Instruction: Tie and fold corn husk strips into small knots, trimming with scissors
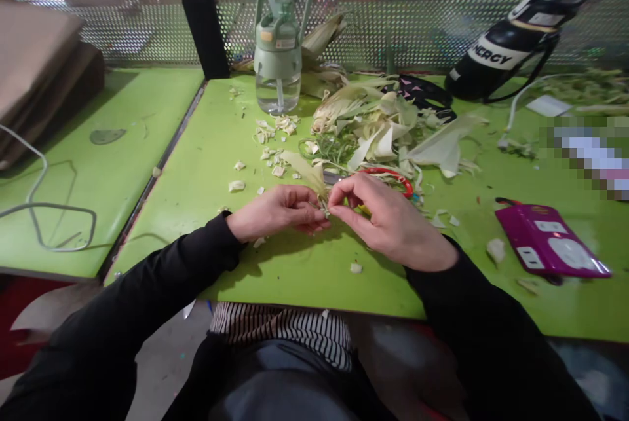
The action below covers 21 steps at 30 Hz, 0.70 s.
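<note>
Above the front part of the green table, my left hand [287,211] pinches the base of a pale corn husk piece [307,171], which sticks up and to the left. My right hand [381,215] meets it there, thumb and forefinger closed on the same bundle; exactly which strand they grip is too small to make out. Just behind my right hand lie red-handled scissors [400,179], their blades partly hidden. A heap of pale husks [378,126] with thin green string [334,147] among it spreads beyond the hands. Small husk scraps [236,185] are scattered to the left.
A light green water bottle [278,67] stands at the back, beside a black upright block [206,36]. A black bottle [506,48] leans at back right. A purple power socket [550,241] lies on the right. A perforated screen [373,21] edges the table; a cable [49,205] lies left.
</note>
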Each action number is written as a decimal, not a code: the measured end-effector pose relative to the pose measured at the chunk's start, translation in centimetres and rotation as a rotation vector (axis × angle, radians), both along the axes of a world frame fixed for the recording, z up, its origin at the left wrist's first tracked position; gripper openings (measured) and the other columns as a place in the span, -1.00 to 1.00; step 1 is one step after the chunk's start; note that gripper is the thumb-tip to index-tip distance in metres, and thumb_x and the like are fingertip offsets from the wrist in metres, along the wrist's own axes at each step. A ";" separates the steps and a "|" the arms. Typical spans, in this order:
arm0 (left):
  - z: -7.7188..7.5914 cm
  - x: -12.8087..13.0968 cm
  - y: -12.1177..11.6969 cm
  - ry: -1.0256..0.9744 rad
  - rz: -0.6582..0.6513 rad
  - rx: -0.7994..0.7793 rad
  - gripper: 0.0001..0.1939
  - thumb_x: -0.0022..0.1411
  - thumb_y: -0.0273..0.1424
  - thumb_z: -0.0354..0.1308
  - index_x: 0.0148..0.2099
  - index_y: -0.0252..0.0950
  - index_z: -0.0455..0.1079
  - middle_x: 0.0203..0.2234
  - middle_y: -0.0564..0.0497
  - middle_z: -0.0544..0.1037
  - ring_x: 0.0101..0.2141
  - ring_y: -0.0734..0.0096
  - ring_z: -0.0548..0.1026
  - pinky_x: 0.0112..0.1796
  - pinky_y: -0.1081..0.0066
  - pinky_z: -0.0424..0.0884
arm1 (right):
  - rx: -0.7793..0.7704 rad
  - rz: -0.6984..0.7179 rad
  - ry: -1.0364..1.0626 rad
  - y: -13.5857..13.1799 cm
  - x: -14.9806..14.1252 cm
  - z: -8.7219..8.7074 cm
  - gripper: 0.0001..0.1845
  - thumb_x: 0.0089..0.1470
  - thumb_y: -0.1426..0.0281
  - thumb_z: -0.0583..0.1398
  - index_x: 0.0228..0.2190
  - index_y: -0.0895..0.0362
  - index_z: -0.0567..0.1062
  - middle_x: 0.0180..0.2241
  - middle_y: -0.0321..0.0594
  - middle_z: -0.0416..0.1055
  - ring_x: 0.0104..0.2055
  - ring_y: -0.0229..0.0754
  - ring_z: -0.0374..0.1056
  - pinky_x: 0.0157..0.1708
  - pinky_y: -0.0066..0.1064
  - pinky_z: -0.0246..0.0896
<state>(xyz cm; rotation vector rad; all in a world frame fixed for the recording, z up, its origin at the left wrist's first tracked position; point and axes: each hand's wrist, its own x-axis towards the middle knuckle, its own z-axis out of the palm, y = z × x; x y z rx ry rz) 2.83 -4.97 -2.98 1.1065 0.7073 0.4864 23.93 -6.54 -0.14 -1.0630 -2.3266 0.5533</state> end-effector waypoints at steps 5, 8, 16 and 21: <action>0.2 0.1 -0.2 -0.012 0.039 -0.015 -0.88 0.23 -0.56 0.27 -0.22 -0.37 0.36 -0.39 0.01 0.64 -0.33 0.57 0.60 -0.25 0.54 0.49 | 0.019 -0.053 0.030 -0.1 -0.1 0.1 -0.95 0.21 0.42 0.13 -0.34 0.08 0.35 -0.36 -0.21 0.42 -0.34 -0.17 0.31 -0.31 -0.30 0.22; 0.0 0.3 -0.2 0.028 0.056 -0.024 -0.87 0.22 -0.54 0.28 -0.21 -0.38 0.37 -0.41 0.03 0.63 -0.35 0.56 0.60 -0.32 0.56 0.48 | 0.024 -0.055 0.027 0.0 -0.1 0.1 -0.95 0.20 0.43 0.13 -0.35 0.08 0.35 -0.36 -0.20 0.42 -0.32 -0.14 0.32 -0.30 -0.28 0.22; 0.0 0.1 -0.1 0.015 0.002 -0.007 -0.94 0.27 -0.51 0.25 -0.23 -0.38 0.43 -0.39 0.02 0.62 -0.35 0.54 0.58 -0.22 0.47 0.51 | -0.014 0.017 -0.015 0.1 0.4 0.4 -0.93 0.20 0.46 0.13 -0.34 0.06 0.35 -0.34 -0.20 0.45 -0.30 -0.13 0.33 -0.29 -0.25 0.25; 0.2 0.1 -0.2 0.014 -0.017 -0.049 -0.97 0.30 -0.52 0.22 -0.22 -0.41 0.44 -0.37 0.00 0.62 -0.33 0.55 0.58 -0.19 0.44 0.52 | -0.028 0.073 -0.013 0.0 0.4 0.3 -0.93 0.21 0.41 0.14 -0.36 0.07 0.36 -0.34 -0.21 0.45 -0.32 -0.15 0.33 -0.32 -0.28 0.26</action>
